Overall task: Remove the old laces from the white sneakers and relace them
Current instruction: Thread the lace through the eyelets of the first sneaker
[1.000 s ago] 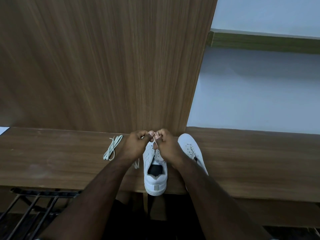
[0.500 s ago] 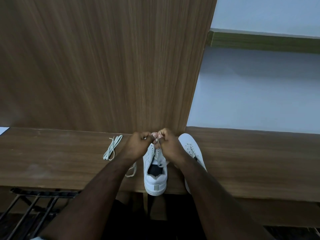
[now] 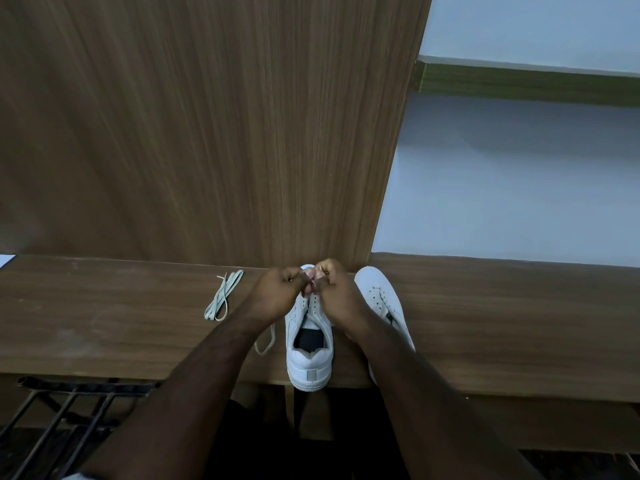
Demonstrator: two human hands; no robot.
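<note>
Two bare forearms reach up from the bottom edge. The near sneaker [image 3: 309, 344] stands on the wooden bench [image 3: 104, 323], its heel over the front edge; no writing on its grey heel tab can be read. A lace loop [image 3: 266, 342] lies beside it. Over its toe, the left hand [image 3: 277, 296] and right hand [image 3: 337, 296] meet with curled fingers, pinching the lace. The second sneaker [image 3: 381, 299] lies just right; a spare lace [image 3: 221, 299] lies further left.
</note>
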